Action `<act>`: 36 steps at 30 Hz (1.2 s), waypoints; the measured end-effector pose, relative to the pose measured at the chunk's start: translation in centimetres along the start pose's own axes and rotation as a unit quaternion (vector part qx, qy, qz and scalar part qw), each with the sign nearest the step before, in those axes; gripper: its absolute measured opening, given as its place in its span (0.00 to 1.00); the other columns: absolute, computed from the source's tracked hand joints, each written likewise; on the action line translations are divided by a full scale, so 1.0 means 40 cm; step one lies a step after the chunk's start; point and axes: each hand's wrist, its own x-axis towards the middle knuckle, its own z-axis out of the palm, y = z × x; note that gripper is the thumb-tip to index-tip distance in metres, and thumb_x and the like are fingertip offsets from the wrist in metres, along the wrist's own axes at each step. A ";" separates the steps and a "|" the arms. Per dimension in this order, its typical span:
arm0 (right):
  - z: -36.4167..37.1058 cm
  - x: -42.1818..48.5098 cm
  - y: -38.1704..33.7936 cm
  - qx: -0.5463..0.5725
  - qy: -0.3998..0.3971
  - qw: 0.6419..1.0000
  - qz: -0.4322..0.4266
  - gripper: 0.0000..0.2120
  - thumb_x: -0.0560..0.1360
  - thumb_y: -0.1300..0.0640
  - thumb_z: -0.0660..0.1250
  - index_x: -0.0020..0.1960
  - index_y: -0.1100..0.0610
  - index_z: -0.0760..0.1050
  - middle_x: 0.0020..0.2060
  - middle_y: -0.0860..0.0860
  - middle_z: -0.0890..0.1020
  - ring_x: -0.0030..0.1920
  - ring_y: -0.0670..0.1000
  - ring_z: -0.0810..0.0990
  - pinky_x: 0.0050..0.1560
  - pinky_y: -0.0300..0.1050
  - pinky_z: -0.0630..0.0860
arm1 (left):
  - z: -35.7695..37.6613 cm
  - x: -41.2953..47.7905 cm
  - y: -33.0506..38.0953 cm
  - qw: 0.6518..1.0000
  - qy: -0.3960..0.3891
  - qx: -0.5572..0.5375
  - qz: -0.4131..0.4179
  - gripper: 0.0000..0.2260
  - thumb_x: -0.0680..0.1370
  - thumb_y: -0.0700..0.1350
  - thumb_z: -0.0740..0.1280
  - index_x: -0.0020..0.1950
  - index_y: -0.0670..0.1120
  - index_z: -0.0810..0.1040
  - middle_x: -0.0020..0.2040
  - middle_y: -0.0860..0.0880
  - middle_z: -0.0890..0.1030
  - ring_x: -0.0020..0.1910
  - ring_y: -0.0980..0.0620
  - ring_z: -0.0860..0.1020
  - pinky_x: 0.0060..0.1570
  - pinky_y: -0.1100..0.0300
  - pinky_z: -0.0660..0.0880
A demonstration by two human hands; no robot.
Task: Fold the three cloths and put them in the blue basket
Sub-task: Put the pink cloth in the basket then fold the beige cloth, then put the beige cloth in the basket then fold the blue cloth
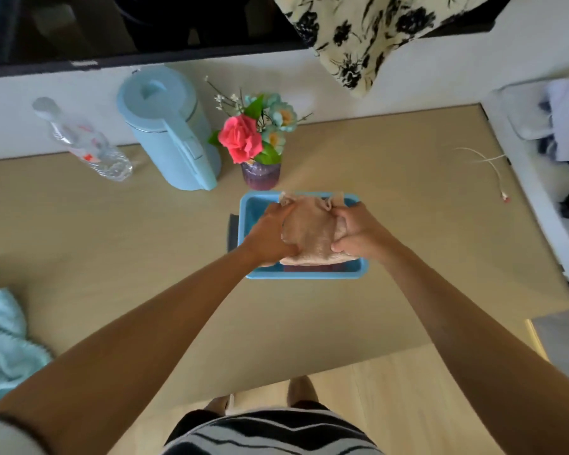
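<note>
The blue basket (304, 274) sits on the tan table (391, 224), just near of the purple vase (261, 175). In it lies a dark, reddish-purple cloth (304, 268), seen only as a thin strip along the near wall; how it is folded cannot be told. Above it, over the basket's middle and right part, is 1 folded beige cloth (309, 229), a rough bundle whose long axis runs near to far, its frilled edge pointing to the far rim. The basket's left part shows bare blue floor.

Both hands grip this beige cloth. The left hand (270, 236) clasps its left side, fingers curled around the edge, thumb on top. The right hand (358, 231) clasps the right side, fingers bent and pressed into the fabric.

A 3rd cloth, light blue (4, 343), lies crumpled and unfolded at the table's near left edge, well apart from the basket.

Along the far side stand 1 clear plastic bottle (83, 141), 1 pale blue kettle (171, 133) and the vase holding 1 pink rose (240, 137) with several small blue flowers. 1 white cable (486, 165) lies far right.
</note>
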 end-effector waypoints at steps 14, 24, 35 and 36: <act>0.115 0.048 -0.046 -0.340 -0.009 0.940 0.040 0.27 0.75 0.63 0.67 0.74 0.64 0.66 0.75 0.64 0.57 0.63 0.59 0.77 0.56 0.48 0.77 | 0.085 0.091 -0.041 0.964 -0.098 0.229 -0.087 0.48 0.63 0.48 0.79 0.77 0.54 0.56 0.69 0.41 0.61 0.55 0.35 0.78 0.51 0.50 0.76; 0.160 0.100 -0.003 -0.417 -0.014 0.908 -0.024 0.33 0.74 0.58 0.69 0.76 0.61 0.62 0.72 0.58 0.66 0.72 0.58 0.66 0.72 0.50 0.64 | 0.083 0.101 -0.053 0.885 -0.061 0.457 0.068 0.44 0.63 0.63 0.77 0.73 0.47 0.65 0.68 0.46 0.67 0.67 0.44 0.66 0.63 0.49 0.69; 0.110 0.090 -0.041 -0.301 -0.034 0.953 0.000 0.28 0.75 0.62 0.68 0.73 0.59 0.67 0.69 0.58 0.69 0.68 0.60 0.73 0.64 0.54 0.74 | 0.036 0.069 -0.023 0.928 -0.069 0.367 -0.005 0.38 0.67 0.56 0.77 0.73 0.47 0.67 0.67 0.44 0.69 0.68 0.41 0.68 0.62 0.45 0.73; 0.092 0.076 -0.048 -0.272 -0.028 0.962 -0.001 0.28 0.73 0.61 0.71 0.72 0.58 0.68 0.68 0.57 0.71 0.66 0.60 0.75 0.61 0.55 0.76 | 0.020 0.050 -0.015 0.943 -0.052 0.330 -0.004 0.36 0.68 0.55 0.77 0.73 0.47 0.68 0.66 0.44 0.71 0.67 0.42 0.69 0.61 0.45 0.73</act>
